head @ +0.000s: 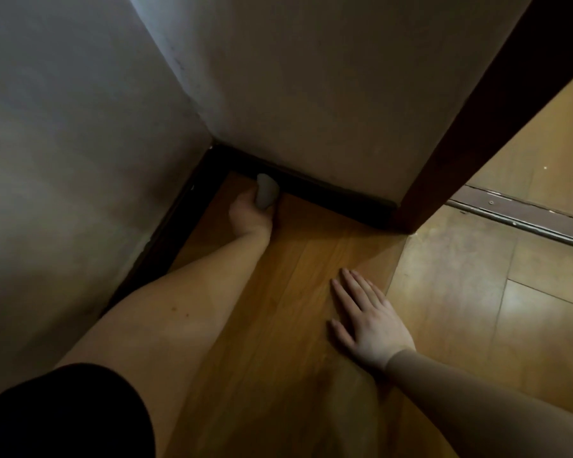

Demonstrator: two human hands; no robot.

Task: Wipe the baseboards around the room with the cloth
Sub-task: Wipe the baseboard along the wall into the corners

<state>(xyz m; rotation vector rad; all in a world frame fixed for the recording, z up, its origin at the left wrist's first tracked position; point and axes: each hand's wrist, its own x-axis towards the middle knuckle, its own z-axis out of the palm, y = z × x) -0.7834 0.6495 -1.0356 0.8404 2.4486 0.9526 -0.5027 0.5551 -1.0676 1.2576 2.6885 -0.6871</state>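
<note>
A: Head view, entry one. Progress?

B: Mid-stroke, by my reading. The left hand has its fingers curled round a small pale grey wad of soft cloth, and the wad's far end touches the dark, smooth, straight-edged wooden baseboard just right of the inside corner. Beyond the fingers to the right, that strip runs on to the dark brown door frame. A second dark baseboard length runs back from the corner on the near left of the fingers.

A: What's done, what's left?

B: Cannot tell which lengths are clean; both strips are too dark for dust or streaks to show. Only this corner is visible, so I judge most of the room remains.

A: Right hand?

B: The right hand lies flat, fingers straight and slightly spread, pressed on the glossy honey-coloured wood plank floor, well apart from the cloth.

A: Other surfaces?

B: Matte, scuffed off-white plaster walls; a worn metal threshold strip lies far right of the fingers.
</note>
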